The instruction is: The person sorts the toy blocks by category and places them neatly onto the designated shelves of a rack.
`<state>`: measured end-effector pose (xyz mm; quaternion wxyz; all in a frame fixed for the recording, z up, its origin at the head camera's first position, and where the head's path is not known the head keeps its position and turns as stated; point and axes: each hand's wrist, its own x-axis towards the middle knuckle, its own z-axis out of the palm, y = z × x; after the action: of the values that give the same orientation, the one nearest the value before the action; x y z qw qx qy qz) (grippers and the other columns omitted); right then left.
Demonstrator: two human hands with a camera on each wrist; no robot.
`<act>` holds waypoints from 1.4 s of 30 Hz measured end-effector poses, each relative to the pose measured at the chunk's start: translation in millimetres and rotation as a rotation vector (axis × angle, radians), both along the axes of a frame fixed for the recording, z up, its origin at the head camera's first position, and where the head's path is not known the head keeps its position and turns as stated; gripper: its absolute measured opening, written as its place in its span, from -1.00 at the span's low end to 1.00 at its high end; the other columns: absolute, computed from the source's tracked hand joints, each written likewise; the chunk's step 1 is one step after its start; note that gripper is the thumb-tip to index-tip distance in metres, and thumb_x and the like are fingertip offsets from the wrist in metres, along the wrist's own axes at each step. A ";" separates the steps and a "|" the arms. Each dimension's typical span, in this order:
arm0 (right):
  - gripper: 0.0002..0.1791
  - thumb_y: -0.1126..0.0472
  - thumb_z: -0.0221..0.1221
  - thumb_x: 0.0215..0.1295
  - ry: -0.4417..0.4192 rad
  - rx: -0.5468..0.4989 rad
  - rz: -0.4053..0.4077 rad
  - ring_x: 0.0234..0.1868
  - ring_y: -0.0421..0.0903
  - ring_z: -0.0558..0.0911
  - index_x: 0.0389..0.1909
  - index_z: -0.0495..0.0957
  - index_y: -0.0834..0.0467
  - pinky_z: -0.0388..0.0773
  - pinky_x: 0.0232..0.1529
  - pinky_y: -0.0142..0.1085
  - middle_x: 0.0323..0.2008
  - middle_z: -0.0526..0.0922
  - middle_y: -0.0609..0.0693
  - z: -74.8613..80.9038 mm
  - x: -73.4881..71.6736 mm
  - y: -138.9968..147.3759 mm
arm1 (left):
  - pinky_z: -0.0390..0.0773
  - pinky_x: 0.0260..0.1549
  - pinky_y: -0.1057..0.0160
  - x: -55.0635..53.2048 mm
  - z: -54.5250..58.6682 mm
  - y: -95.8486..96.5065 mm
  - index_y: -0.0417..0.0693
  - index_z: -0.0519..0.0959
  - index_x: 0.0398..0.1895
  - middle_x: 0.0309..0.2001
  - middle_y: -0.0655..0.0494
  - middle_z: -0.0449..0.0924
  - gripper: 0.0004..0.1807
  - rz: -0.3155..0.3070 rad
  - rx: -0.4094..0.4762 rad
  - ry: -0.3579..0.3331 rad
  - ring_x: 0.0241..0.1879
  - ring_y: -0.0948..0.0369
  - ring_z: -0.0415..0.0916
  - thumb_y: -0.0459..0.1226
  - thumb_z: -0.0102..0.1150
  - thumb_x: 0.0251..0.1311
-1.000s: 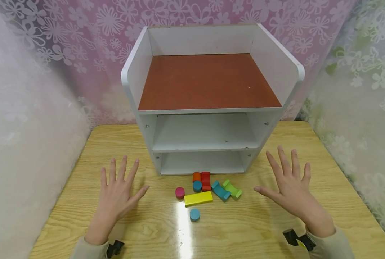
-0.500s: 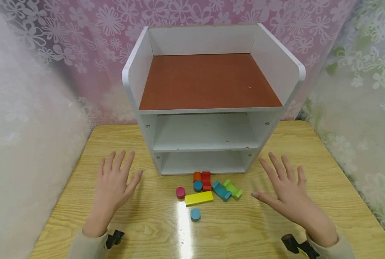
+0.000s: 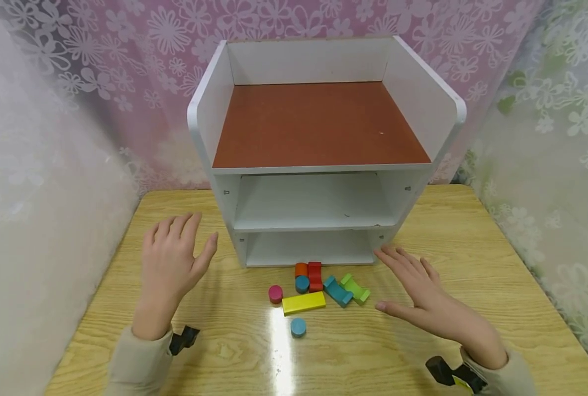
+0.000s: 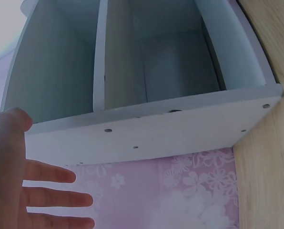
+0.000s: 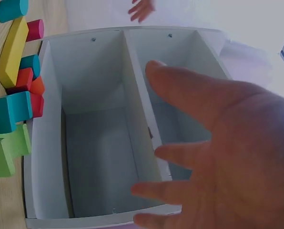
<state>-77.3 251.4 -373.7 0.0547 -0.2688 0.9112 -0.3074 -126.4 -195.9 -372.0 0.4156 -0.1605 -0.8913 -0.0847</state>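
In the head view my left hand (image 3: 167,264) hovers over the table left of the white shelf unit (image 3: 318,225), fingers extended and holding nothing. My right hand (image 3: 424,300) hangs to the right of the toy blocks, thumb apart from the fingers, also holding nothing. Nearest to it lie a green curved block (image 3: 355,289) and a teal curved block (image 3: 338,291). A yellow bar (image 3: 303,303), a red notched block (image 3: 314,276), an orange block (image 3: 301,269), a pink cylinder (image 3: 275,294) and two blue cylinders, one behind the bar (image 3: 302,284) and one in front (image 3: 298,328), lie in between.
The shelf unit stands upright at the table's far side, with a brown top board (image 3: 320,126) between raised walls and two open compartments below. Flowered curtains (image 3: 165,99) enclose the back and sides of the wooden table (image 3: 224,352).
The right hand has turned and shifted left toward the blocks, its fingers drawing closer together. The left hand has risen slightly and its fingers have come together. The blocks stay put.
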 end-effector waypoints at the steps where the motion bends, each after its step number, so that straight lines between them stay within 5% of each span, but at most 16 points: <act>1: -0.06 0.02 0.28 0.32 -0.001 -0.016 0.018 0.50 0.28 -0.06 0.58 -0.06 -0.13 -0.24 0.25 0.42 0.53 0.04 0.05 -1.5 -1.6 0.1 | 0.45 -0.07 -0.23 -0.9 1.5 1.4 -0.27 0.61 0.03 -0.09 -0.23 0.66 -0.34 0.005 -0.005 -0.013 -0.11 -0.25 0.55 0.13 -0.21 0.40; 8: -0.02 0.09 0.39 0.20 0.107 -0.020 0.111 0.42 0.19 0.18 0.55 0.07 0.06 0.16 0.16 0.31 0.47 0.21 0.10 -17.4 -15.3 1.7 | 0.44 -0.11 -0.24 -14.4 3.9 11.9 -0.28 0.60 0.02 -0.08 -0.23 0.65 -0.25 0.004 0.015 -0.034 -0.10 -0.24 0.53 0.21 -0.26 0.37; 14: -0.01 0.25 0.49 0.02 0.205 -0.027 0.182 0.38 0.11 0.30 0.48 0.20 0.19 0.25 0.18 0.12 0.41 0.32 0.13 -34.4 -31.8 6.0 | 0.41 -0.06 -0.24 -24.2 4.2 20.0 -0.28 0.58 0.06 -0.06 -0.24 0.63 -0.20 0.003 0.020 -0.101 -0.06 -0.25 0.50 0.26 -0.28 0.33; 26: -0.09 0.34 0.53 -0.12 0.140 -0.023 0.230 0.35 0.16 0.35 0.36 0.41 0.09 0.28 0.17 0.28 0.36 0.41 0.08 -73.6 -51.9 5.7 | 0.36 0.03 -0.24 -39.8 -5.8 29.4 -0.28 0.57 0.03 -0.04 -0.21 0.62 -0.20 0.026 0.018 -0.220 0.00 -0.23 0.48 0.28 -0.22 0.27; 34: -0.15 0.34 0.51 -0.08 0.071 0.005 0.214 0.33 0.17 0.37 0.34 0.44 0.17 0.19 0.18 0.35 0.35 0.43 0.04 -78.9 -54.8 2.2 | 0.36 0.02 -0.23 -54.4 -11.9 32.5 -0.19 0.56 0.03 -0.07 -0.21 0.63 -0.35 0.016 0.058 -0.255 -0.05 -0.23 0.49 0.20 -0.09 0.29; 42: -0.13 0.38 0.49 -0.10 0.047 0.043 0.213 0.33 0.22 0.37 0.35 0.42 0.19 0.16 0.17 0.38 0.36 0.42 0.08 -86.4 -54.8 -1.4 | 0.34 -0.03 -0.25 -52.8 -16.4 34.1 -0.19 0.54 0.09 -0.04 -0.19 0.59 -0.46 0.027 0.093 -0.360 -0.02 -0.24 0.45 0.04 -0.15 0.34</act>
<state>-132.1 250.0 -460.1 0.0713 -0.3701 0.8848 -0.2740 -179.2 -161.8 -388.5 0.2573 -0.1116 -0.9484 -0.1476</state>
